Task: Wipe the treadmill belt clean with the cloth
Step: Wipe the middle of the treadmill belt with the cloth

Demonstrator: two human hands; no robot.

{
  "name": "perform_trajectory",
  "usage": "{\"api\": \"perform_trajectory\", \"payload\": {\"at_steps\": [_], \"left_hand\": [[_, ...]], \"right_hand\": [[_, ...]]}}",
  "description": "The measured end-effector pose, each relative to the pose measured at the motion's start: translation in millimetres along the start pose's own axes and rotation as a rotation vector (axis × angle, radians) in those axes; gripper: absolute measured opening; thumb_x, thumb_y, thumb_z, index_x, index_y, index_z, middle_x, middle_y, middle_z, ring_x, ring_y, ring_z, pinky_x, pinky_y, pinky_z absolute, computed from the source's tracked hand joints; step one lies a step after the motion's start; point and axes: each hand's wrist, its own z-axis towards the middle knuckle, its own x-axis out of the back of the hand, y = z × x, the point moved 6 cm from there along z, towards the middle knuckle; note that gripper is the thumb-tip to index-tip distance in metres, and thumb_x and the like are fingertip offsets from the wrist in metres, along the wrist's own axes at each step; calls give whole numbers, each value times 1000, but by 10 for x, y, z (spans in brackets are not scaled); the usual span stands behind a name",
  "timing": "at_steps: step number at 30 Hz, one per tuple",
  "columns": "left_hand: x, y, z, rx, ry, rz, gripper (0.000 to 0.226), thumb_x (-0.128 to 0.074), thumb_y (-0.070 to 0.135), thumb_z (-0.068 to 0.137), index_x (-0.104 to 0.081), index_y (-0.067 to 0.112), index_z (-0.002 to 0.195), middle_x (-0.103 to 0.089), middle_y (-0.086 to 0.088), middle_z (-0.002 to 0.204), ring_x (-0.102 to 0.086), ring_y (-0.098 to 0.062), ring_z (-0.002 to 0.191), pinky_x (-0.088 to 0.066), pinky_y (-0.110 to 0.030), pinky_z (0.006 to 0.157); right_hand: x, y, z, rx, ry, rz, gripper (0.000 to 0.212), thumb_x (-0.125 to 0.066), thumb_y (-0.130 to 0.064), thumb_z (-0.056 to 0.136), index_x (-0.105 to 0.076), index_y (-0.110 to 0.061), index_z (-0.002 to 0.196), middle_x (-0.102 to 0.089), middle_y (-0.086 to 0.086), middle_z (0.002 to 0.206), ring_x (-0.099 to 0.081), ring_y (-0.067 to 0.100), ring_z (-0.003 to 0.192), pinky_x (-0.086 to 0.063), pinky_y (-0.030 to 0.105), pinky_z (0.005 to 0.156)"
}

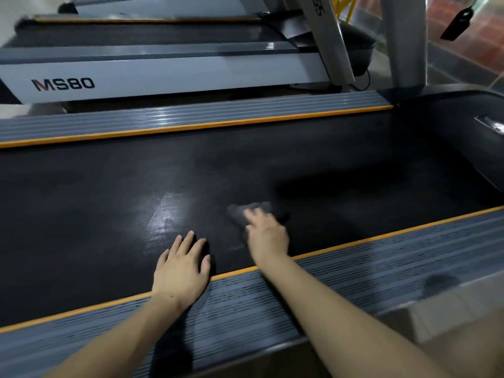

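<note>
- Reaching in from the bottom edge: two bare forearms, crossing the near ribbed side rail (341,271) and its orange trim to get at the belt.
- Left hand (181,264) flat on the treadmill belt (109,186) right at its near edge, fingers straight and slightly spread, gripping nothing; by the look of it a brace, taking body weight during the lean.
- Right hand (267,236) further in, pressing down on the grey cloth (249,211), which lies on the belt a little past the near edge, toward the motor-cover end.
- Blurred badly, that right hand, so mid-stroke seems likely; fingers smeared, whether curled round the cloth or laid flat on it cannot be told.
- Cloth mostly hidden under the hand, only a crumpled part peeking out beyond the fingertips.
- Glossy patch (163,214) beside the left hand: damp streak or lamp glare, hard to call.
- Belt cut off at the left edge; neighbouring treadmill marked MS80 (163,75) beyond the far rail.
</note>
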Motion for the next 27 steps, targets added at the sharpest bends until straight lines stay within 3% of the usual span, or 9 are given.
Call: {"api": "perform_trajectory", "payload": {"at_steps": [3, 6, 10, 13, 16, 19, 23, 25, 27], "left_hand": [[-14, 8, -32, -17, 36, 46, 57, -19, 49, 101, -39, 35, 153, -21, 8, 169, -11, -15, 157, -16, -40, 125], [16, 17, -57, -27, 75, 42, 63, -13, 50, 97, -42, 33, 150, -26, 8, 167, -14, -15, 156, -18, -39, 124], [12, 35, -50, -17, 82, 23, 55, -18, 47, 100, -48, 33, 144, -34, 7, 163, -20, -16, 155, -22, -40, 123], [19, 55, -23, -46, 99, 41, 53, -19, 47, 101, -52, 31, 139, -44, 6, 158, -28, -17, 152, -27, -41, 120], [20, 57, -40, -47, 110, 44, 50, -21, 46, 100, -55, 32, 133, -48, 6, 153, -32, -17, 149, -29, -41, 118], [34, 50, -53, -33, 124, 36, 47, -23, 44, 100, -57, 30, 130, -53, 6, 149, -36, -17, 147, -29, -40, 116], [61, 32, -56, -27, 143, 28, 48, -24, 42, 100, -58, 28, 131, -56, 6, 146, -38, -17, 146, -31, -40, 116], [57, 30, -52, -39, 139, 27, 50, -22, 43, 100, -59, 28, 131, -55, 6, 147, -38, -18, 146, -31, -40, 116], [51, 53, -54, -52, 133, 38, 52, -21, 44, 100, -60, 28, 130, -55, 5, 146, -38, -18, 146, -32, -41, 116]], "right_hand": [[-131, -253, -119, 190, -133, 120, 43, -53, -27, 98, -50, -42, 138, -45, -11, 150, -40, 19, 139, -41, 37, 102], [60, 218, 42, 262, -142, 54, 45, -56, -28, 97, -50, -44, 139, -44, -13, 151, -43, 16, 137, -38, 30, 106], [604, 1355, 315, -138, 24, -4, 43, -55, -30, 97, -50, -42, 138, -47, -7, 149, -53, 22, 127, -43, 35, 104], [668, 1410, 309, -380, 38, -56, 40, -50, -30, 100, -50, -38, 139, -49, -3, 147, -55, 28, 122, -46, 38, 98], [288, 595, 108, -204, -10, -121, 38, -49, -27, 100, -49, -35, 137, -50, 1, 141, -57, 28, 115, -49, 37, 86], [-154, -205, -202, 81, -93, -38, 41, -50, -25, 100, -47, -38, 138, -45, -4, 149, -48, 24, 129, -47, 38, 92], [-13, -21, -108, 302, -159, 59, 45, -53, -25, 99, -48, -42, 141, -41, -10, 153, -40, 20, 140, -40, 37, 107], [222, 546, 47, 209, -102, 10, 46, -56, -23, 97, -51, -41, 139, -45, -8, 151, -46, 21, 136, -40, 34, 107], [569, 1232, 191, -57, -19, -37, 44, -55, -27, 98, -51, -42, 139, -46, -8, 150, -51, 23, 129, -42, 34, 102]]}}
